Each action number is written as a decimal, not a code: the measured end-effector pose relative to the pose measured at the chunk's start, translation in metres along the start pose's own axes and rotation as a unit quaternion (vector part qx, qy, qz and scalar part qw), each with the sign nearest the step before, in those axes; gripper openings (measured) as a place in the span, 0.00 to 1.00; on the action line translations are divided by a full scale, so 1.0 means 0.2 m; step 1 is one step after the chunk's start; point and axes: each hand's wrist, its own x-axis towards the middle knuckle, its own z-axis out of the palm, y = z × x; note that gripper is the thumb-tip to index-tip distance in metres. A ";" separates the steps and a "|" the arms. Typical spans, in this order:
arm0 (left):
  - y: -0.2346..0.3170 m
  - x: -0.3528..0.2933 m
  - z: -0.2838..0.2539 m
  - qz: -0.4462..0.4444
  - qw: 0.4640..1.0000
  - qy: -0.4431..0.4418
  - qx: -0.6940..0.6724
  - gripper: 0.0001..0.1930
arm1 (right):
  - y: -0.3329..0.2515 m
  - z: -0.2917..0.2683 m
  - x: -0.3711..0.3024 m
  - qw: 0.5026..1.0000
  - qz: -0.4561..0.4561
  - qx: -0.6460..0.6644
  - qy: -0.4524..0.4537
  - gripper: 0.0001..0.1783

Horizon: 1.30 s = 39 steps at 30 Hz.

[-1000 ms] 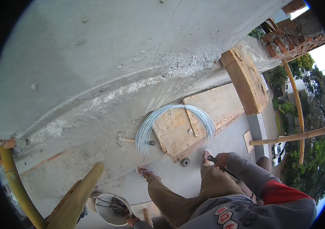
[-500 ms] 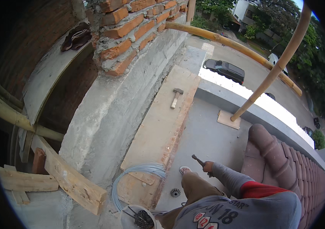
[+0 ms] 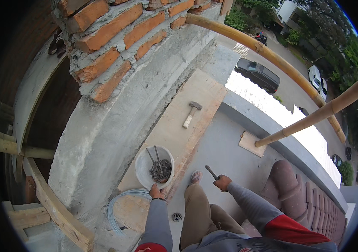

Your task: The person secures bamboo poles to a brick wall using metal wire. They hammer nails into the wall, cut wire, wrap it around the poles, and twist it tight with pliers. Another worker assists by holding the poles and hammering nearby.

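My left hand (image 3: 157,192) is closed on the near rim of a white plastic bucket (image 3: 141,170). Inside the bucket lies a heap of nails (image 3: 161,169), with thin metal rods leaning against the wall. My fingers are partly hidden by the rim. Out to the right, my right hand (image 3: 222,183) is wrapped round a short dark metal hand tool (image 3: 211,171); its exact kind cannot be made out. A hammer (image 3: 192,114) with a pale handle lies on the wide plywood board (image 3: 168,126), beyond the bucket. Coiled grey wire (image 3: 112,210) rests beside my left forearm.
A brick wall (image 3: 116,38) rises from a concrete ledge (image 3: 95,130) on the left. Bamboo poles (image 3: 313,119) cross at right, above a low parapet (image 3: 267,126). Roof tiles (image 3: 286,180) lie near my right arm. A drain (image 3: 177,217) sits in the floor. Beyond is a street with cars (image 3: 256,75).
The bucket has moved from the lower edge up onto the board, with my left hand now on its rim. My right hand still grips the tool. The view has shifted.
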 end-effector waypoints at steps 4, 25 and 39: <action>-0.10 0.15 0.45 -0.050 0.994 0.005 -0.094 0.22 | -0.35 -0.09 0.36 0.996 -0.071 -0.052 0.021 0.27; -0.20 0.07 0.39 0.233 0.963 0.125 0.053 0.32 | -0.77 -0.28 1.50 0.968 -0.228 -0.100 0.043 0.31; -0.22 0.12 1.08 0.501 0.746 0.127 0.421 0.32 | -1.10 -0.21 1.72 0.888 -0.450 0.044 0.084 0.10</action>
